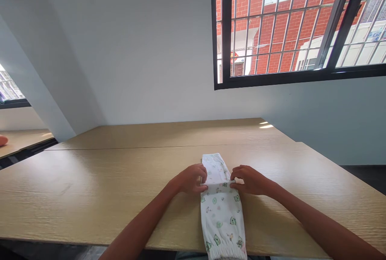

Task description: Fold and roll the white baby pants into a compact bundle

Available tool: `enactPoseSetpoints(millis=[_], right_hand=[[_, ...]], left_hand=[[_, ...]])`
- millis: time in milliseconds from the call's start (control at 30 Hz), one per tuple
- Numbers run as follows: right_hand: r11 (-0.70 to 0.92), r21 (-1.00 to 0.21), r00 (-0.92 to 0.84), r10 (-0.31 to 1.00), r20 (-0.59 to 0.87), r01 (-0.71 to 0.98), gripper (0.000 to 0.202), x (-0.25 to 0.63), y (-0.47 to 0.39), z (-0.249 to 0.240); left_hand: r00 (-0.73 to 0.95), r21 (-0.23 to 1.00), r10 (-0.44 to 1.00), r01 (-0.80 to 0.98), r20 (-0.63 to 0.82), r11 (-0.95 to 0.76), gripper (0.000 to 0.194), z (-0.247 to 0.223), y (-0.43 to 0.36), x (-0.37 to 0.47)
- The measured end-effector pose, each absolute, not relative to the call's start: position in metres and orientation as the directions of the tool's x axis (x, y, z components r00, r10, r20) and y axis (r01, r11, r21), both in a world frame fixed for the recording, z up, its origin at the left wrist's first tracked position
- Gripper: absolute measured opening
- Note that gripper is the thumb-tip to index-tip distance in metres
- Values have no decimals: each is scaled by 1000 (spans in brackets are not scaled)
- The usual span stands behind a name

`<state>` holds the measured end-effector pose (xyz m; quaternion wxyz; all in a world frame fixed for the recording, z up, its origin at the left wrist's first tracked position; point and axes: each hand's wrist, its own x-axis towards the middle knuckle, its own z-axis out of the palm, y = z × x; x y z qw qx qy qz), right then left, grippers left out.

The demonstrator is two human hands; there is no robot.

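Left hand (193,178) and right hand (249,179) pinch opposite edges of the patterned white cloth (221,209), about equally near; it lies between them on the table (105,195), long axis running away from the person

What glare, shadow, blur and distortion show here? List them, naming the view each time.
Head view: bright sun patches at the table's far right, and a sheen on its left; head view: soft shadow beside the cloth, under the right arm; head view: left hand and right hand fairly sharp; head view: window slanted, perhaps wide-angle distortion.
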<state>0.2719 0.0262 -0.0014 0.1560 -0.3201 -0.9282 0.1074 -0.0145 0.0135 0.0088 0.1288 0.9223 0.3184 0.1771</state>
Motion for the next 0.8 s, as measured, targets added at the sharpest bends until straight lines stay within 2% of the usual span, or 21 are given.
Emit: enactPoseSetpoints(millis=[133, 333, 567, 800], right_hand=[[772, -313, -749, 626, 217, 554, 21, 273, 24, 1], [776, -291, -758, 621, 200, 559, 15, 272, 24, 4], [784, -303, -757, 612, 229, 543, 14, 274, 24, 5], [784, -304, -763, 610, 213, 542, 15, 274, 23, 5]], left_hand=[[735, 333, 634, 551, 240, -765, 22, 10, 16, -15], [749, 356, 624, 533, 223, -768, 12, 9, 15, -16], [745, 432, 618, 485, 252, -761, 9, 8, 14, -17], [750, 397, 616, 502, 242, -768, 13, 8, 16, -16]])
